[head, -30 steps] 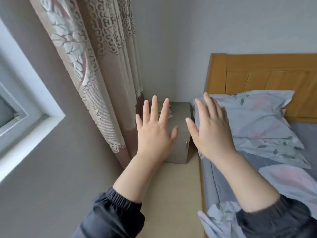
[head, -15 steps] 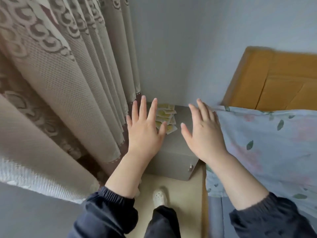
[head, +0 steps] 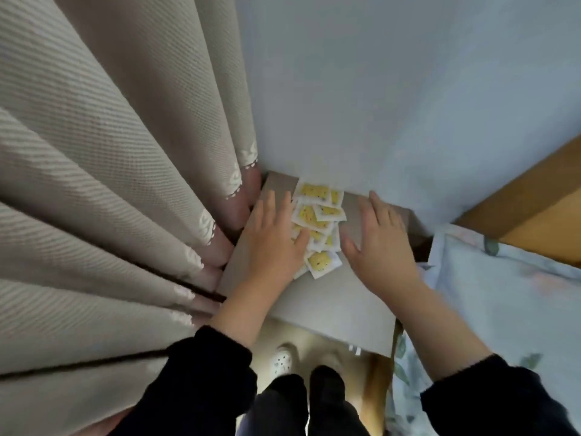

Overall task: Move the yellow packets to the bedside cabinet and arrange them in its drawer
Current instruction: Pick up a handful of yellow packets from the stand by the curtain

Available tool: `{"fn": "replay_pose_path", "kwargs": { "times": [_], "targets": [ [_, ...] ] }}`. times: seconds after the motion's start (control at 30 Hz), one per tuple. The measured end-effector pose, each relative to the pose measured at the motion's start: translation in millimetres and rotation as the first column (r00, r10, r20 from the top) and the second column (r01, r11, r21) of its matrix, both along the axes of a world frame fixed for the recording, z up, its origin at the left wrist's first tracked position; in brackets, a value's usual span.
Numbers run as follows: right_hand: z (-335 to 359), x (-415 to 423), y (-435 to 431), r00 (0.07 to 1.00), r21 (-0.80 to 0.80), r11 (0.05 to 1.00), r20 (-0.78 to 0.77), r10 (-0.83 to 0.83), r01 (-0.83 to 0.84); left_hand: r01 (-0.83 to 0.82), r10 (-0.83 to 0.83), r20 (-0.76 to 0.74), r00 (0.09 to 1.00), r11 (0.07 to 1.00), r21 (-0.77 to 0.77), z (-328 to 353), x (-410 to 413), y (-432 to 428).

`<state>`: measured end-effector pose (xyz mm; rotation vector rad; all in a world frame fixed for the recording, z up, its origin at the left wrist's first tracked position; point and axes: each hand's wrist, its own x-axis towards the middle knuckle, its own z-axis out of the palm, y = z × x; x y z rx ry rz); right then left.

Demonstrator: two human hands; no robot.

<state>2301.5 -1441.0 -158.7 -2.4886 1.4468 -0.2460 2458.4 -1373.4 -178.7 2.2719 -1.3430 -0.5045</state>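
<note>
Beige pleated curtain (head: pixel 110 184) fills 9 o'clock; pale wall (head: pixel 393 89) at 12; wooden headboard (head: pixel 534 209) at 3; leaf-print bedding (head: pixel 503 309) at 4.

Left hand (head: pixel 273 245) and right hand (head: pixel 381 247) stretch out flat.

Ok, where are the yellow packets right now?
In the head view, the loose pile of yellow packets lies on top of the grey bedside cabinet, near the wall, between the left hand and right hand.

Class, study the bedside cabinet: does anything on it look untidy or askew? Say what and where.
The yellow packets lie in a loose overlapping heap on the cabinet top by the wall, tilted every which way, between the left hand and right hand.
</note>
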Motion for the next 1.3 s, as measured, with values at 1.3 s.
{"fn": "replay_pose_path", "kwargs": {
  "times": [1.3],
  "targets": [
    [-239.7,104.1,-215.6,0.836,0.006,0.902,-0.372,0.403,-0.431,-0.2,0.387,-0.429,0.816,0.885,0.42,-245.1,45.6,-59.3]
  ]
}}
